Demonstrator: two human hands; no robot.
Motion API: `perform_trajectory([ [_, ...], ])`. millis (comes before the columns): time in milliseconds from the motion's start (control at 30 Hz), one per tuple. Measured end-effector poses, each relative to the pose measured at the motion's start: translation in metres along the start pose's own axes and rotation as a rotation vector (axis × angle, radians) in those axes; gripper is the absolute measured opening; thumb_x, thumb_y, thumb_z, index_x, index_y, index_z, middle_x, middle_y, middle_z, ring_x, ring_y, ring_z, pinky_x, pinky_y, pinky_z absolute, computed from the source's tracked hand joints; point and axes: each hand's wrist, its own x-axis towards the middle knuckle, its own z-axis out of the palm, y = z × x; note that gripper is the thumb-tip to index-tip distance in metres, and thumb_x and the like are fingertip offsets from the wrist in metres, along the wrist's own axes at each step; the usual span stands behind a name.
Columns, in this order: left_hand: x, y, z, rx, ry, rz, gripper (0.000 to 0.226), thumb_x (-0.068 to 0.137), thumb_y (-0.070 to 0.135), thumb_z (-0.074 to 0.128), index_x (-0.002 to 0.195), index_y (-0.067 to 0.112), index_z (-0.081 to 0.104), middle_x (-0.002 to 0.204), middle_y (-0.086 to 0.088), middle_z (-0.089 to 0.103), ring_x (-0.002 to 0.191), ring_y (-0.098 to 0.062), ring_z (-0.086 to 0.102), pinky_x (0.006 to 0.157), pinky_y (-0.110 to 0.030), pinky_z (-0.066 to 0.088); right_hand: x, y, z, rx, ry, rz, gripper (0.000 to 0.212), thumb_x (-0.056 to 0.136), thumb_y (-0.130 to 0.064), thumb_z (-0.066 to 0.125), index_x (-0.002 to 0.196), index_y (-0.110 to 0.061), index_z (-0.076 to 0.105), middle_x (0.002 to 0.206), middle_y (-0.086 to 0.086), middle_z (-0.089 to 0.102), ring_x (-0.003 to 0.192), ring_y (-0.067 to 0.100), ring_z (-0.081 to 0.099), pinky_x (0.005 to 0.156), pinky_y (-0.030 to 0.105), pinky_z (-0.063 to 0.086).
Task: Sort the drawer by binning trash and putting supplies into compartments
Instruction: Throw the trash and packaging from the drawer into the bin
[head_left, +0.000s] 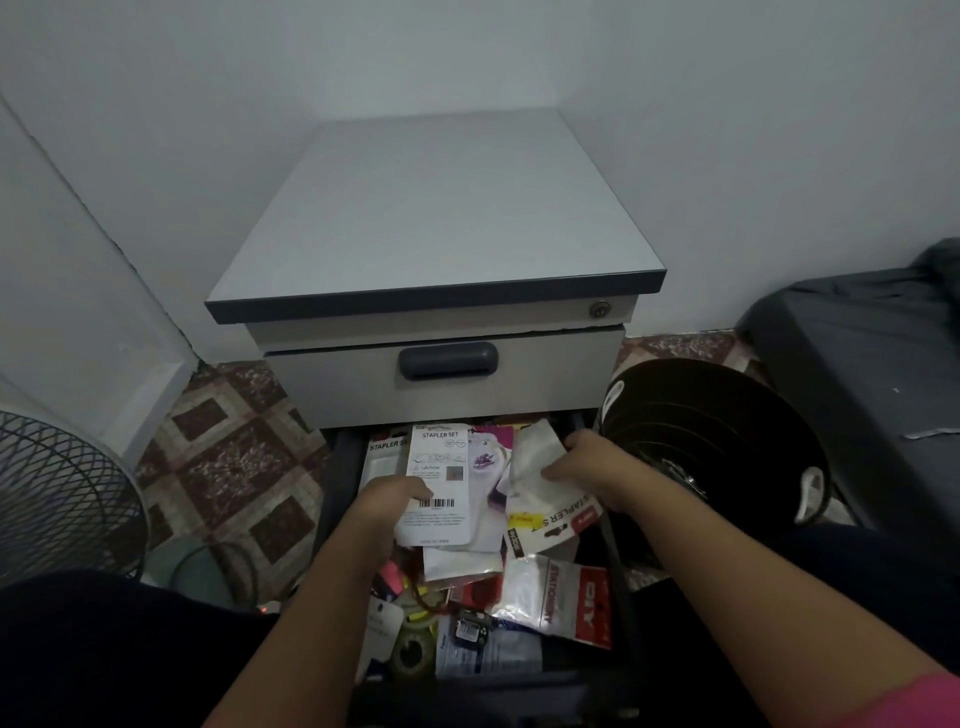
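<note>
The open drawer (618, 561) is crammed with packets (441, 483); its back is overhung by the closed drawer (441, 384); a black bin (727, 447) flanks the right.

Bare forearms, pink sleeve (914, 701) on R arm, dark trousers (104, 649).

Light: I see a dim, flat, bluish-grey room.
Shadows: deepest at 6 o'clock in the drawer (613, 525).
Glare: plastic wrapper (524, 587) glints near centre-bottom.
Distortion: edges bow at 9 and 3 o'clock.
Focus: soft, slightly smeared throughout.

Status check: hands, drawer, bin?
Left hand holds stapler-set card. Right hand grips white wrapper. Drawer cluttered; black bin beside right.
</note>
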Motion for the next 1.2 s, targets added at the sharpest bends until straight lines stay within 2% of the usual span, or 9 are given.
perform_trajectory([
  [200,-0.012,0.007,0.016,-0.139,-0.174,-0.054,0.025,0.083,-0.002,0.055,0.106,0.0,0.064,0.101,-0.02,0.071,0.096,-0.037,0.066,0.093,-0.052,0.049,-0.021,-0.002,-0.05,0.042,-0.001,0.048,0.034,0.09,-0.013,0.06,0.121,-0.001,0.054,0.101,0.017,0.06,0.088,0.03,0.061,0.067,0.035,0.053],
  [267,-0.018,0.012,0.03,-0.192,-0.235,-0.073,0.026,0.086,-0.003,0.053,0.11,-0.002,0.062,0.098,-0.02,0.071,0.09,-0.034,0.068,0.078,-0.045,0.058,-0.027,0.001,-0.068,0.044,0.022,0.065,0.031,0.09,-0.014,0.058,0.118,-0.003,0.054,0.096,0.015,0.057,0.08,0.027,0.058,0.059,0.032,0.051],
  [367,-0.031,0.02,0.056,-0.221,-0.328,-0.068,0.023,0.088,-0.005,0.05,0.108,-0.004,0.061,0.096,-0.02,0.071,0.082,-0.031,0.07,0.058,-0.034,0.059,-0.028,0.008,-0.093,0.016,0.087,0.098,0.032,0.089,-0.014,0.057,0.118,-0.003,0.051,0.104,0.019,0.055,0.087,0.031,0.058,0.066,0.037,0.053],
  [567,-0.041,0.03,0.129,-0.207,-0.458,-0.049,0.022,0.086,-0.01,0.051,0.101,-0.001,0.063,0.098,-0.019,0.071,0.087,-0.03,0.07,0.066,-0.037,0.059,-0.025,0.03,-0.141,-0.044,0.232,0.185,0.034,0.093,-0.009,0.053,0.124,0.004,0.047,0.105,0.024,0.052,0.096,0.04,0.055,0.091,0.051,0.05],
  [700,-0.034,0.042,0.184,-0.131,-0.458,-0.047,0.021,0.086,-0.009,0.054,0.102,0.0,0.064,0.092,-0.015,0.071,0.083,-0.027,0.069,0.066,-0.034,0.059,-0.015,0.042,-0.157,-0.037,0.274,0.258,0.038,0.096,-0.016,0.053,0.126,0.007,0.046,0.111,0.026,0.052,0.073,0.036,0.055,0.092,0.051,0.05],
  [833,-0.032,0.051,0.223,-0.108,-0.517,-0.03,0.013,0.094,0.008,0.057,0.106,0.006,0.062,0.088,-0.005,0.071,0.086,-0.018,0.065,0.071,-0.024,0.056,-0.002,0.055,-0.159,0.004,0.221,0.255,0.05,0.095,-0.023,0.056,0.134,0.007,0.043,0.134,0.024,0.047,0.12,0.042,0.047,0.1,0.045,0.041],
  [933,-0.027,0.05,0.229,-0.062,-0.49,-0.023,0.038,0.094,0.021,0.061,0.126,0.003,0.054,0.11,-0.009,0.063,0.108,-0.021,0.057,0.093,-0.026,0.048,0.006,0.056,-0.158,0.005,0.187,0.249,0.057,0.095,-0.026,0.058,0.139,0.004,0.037,0.141,0.022,0.042,0.127,0.04,0.042,0.096,0.044,0.038],
  [1033,-0.021,0.042,0.216,-0.059,-0.484,-0.004,0.018,0.094,0.016,0.059,0.108,0.005,0.06,0.096,-0.007,0.06,0.088,-0.014,0.058,0.079,-0.021,0.05,0.016,0.053,-0.157,0.016,0.171,0.23,0.06,0.093,-0.028,0.06,0.139,0.003,0.038,0.14,0.021,0.044,0.127,0.038,0.043,0.087,0.043,0.039],
  [1200,-0.017,0.027,0.176,-0.132,-0.446,0.044,0.015,0.094,0.006,0.056,0.109,0.002,0.059,0.105,-0.016,0.066,0.099,-0.024,0.064,0.085,-0.026,0.053,0.021,0.047,-0.141,0.0,0.161,0.198,0.049,0.093,-0.026,0.06,0.132,0.0,0.046,0.126,0.018,0.056,0.112,0.033,0.055,0.082,0.043,0.045],
])
